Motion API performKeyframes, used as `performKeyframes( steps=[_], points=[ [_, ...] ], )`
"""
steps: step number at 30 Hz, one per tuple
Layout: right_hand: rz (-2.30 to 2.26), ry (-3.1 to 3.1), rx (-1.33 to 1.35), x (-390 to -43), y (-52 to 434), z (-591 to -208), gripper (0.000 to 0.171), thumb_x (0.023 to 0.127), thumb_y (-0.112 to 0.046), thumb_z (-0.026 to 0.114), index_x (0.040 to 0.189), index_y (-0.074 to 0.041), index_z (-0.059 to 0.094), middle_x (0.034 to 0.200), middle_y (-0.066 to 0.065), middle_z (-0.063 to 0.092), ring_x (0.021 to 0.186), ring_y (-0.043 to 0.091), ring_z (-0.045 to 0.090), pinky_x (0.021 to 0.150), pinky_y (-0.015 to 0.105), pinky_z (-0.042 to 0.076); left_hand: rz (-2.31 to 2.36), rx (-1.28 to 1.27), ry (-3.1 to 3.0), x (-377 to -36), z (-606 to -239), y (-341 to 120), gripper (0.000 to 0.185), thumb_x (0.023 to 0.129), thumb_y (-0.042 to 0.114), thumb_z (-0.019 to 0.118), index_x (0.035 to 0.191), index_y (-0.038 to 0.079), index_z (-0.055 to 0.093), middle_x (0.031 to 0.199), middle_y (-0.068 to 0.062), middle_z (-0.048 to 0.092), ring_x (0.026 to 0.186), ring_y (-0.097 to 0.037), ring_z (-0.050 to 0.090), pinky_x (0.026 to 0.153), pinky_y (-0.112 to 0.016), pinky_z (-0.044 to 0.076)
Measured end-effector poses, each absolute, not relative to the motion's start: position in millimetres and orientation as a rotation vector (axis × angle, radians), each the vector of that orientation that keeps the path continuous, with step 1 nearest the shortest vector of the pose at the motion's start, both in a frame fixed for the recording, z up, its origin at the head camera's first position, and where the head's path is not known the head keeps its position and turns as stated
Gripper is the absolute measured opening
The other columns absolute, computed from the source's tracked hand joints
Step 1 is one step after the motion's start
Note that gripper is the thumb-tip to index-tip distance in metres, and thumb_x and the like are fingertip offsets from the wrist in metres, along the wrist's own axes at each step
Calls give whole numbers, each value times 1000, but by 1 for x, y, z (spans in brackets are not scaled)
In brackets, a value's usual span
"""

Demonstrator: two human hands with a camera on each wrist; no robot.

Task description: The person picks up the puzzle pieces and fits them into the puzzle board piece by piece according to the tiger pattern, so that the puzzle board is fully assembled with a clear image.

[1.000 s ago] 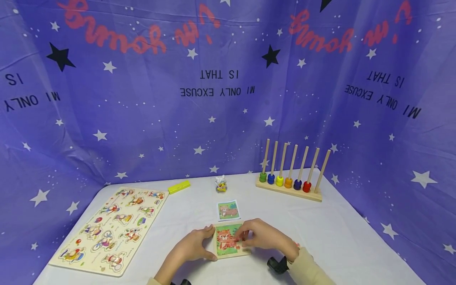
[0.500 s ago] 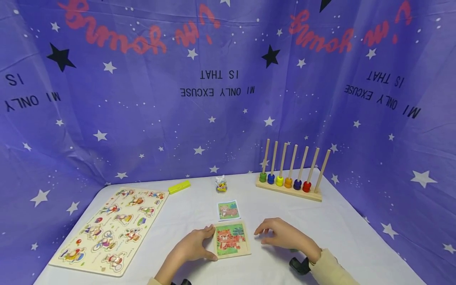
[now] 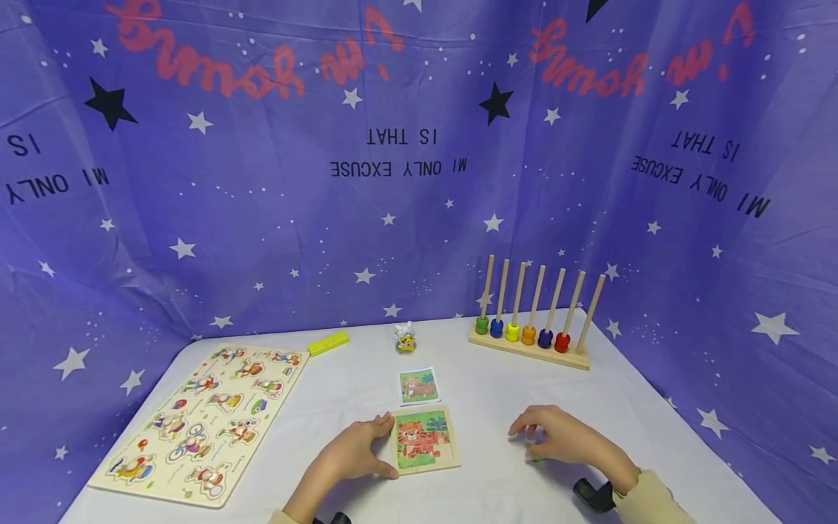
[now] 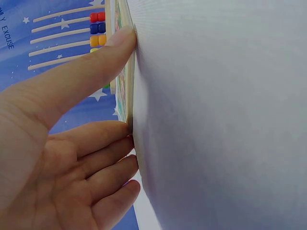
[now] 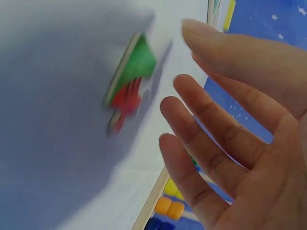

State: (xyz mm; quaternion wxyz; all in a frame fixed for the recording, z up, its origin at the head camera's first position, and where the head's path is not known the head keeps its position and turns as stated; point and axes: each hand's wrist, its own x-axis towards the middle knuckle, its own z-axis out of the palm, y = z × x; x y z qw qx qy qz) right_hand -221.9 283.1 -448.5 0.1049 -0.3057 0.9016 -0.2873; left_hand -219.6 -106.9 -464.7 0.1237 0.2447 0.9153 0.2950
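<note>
A small square wooden jigsaw puzzle board [image 3: 454, 458] with a red tiger picture lies in front of me. My left hand [image 3: 356, 449] rests at its left side, thumb and fingertips touching the edge, as the left wrist view also shows. Part of the tiger's lower right is bare wood. My right hand [image 3: 568, 438] is off to the right, fingers loosely bent and spread. Below it lies a green and red puzzle piece [image 5: 134, 72], blurred in the right wrist view and apart from the fingers; in the head view the hand mostly hides it.
A picture card [image 3: 419, 386] with the same tiger lies just behind the board. At left is a large peg puzzle board [image 3: 262, 407]. Along the back are a yellow block [image 3: 329, 343], a small figurine [image 3: 405, 339] and a wooden bead rack [image 3: 530, 349] with upright rods.
My right hand has left the puzzle board and moved right, over the loose piece. The left hand and the board have stayed in place.
</note>
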Motion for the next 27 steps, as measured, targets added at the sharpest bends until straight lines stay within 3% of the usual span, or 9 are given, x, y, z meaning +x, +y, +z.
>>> performKeyframes(
  steps=[9,19,27],
  points=[
    [-858,2694,-892,-212,301,-452,29,77,-17,81,103,-12,67,93,-6,64,79,9,58,66,27,52,861,712,2677,-219,-466,-107,91,65,38,85,136,-5,49,145,-22,42,133,-41,39,109,-56,30],
    [-747,2844,-707,-205,300,-457,35,73,-30,84,96,-12,64,78,-5,54,66,7,47,54,23,41,859,699,2684,-221,-467,-106,91,64,38,86,136,-4,49,145,-22,42,133,-41,39,109,-55,30],
    [-786,2819,-764,-205,292,-459,26,76,-21,82,94,-15,64,80,-6,55,69,7,49,56,22,43,869,682,2676,-219,-467,-107,92,64,39,86,137,-4,49,145,-21,42,133,-41,39,109,-56,30]
  ],
)
